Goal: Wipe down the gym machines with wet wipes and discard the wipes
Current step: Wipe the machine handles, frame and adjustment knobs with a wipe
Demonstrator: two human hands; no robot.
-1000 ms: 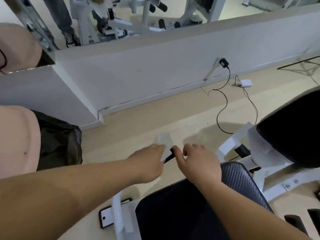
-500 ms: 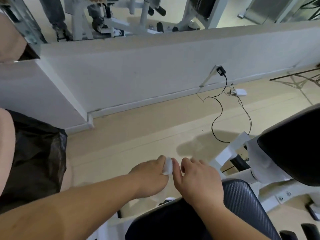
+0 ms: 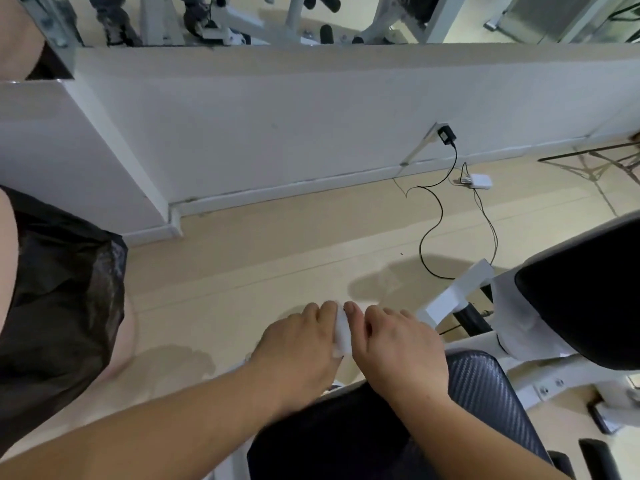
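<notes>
The left hand (image 3: 298,344) I see in the lower middle of the view, back side up, with its fingers curled and pinching a small white wipe (image 3: 341,336) on the wipe's left side. The wipe is folded into a narrow strip and stands between the two hands, above the floor (image 3: 259,258) and just beyond the front edge of the seat pad (image 3: 485,389). The right hand (image 3: 401,348) is directly beside it. Its thumb touches the right side of the wipe and its other fingers are curled, so I judge that both hands grip the same wipe. Both forearms come in from the bottom edge, and the right one lies over the dark seat pad.

At the far left edge a black plastic bag (image 3: 62,299) hangs, crumpled and a little transparent. Behind it and the hands a white wall (image 3: 277,133) runs across the view. To the right, a black plug (image 3: 446,136) sits in the wall, and its black cable (image 3: 437,230) curls down over the floor. A white adapter (image 3: 479,181) lies near the wall. Further right the white machine frame (image 3: 460,292) carries a large black pad (image 3: 588,299) at the right edge.
</notes>
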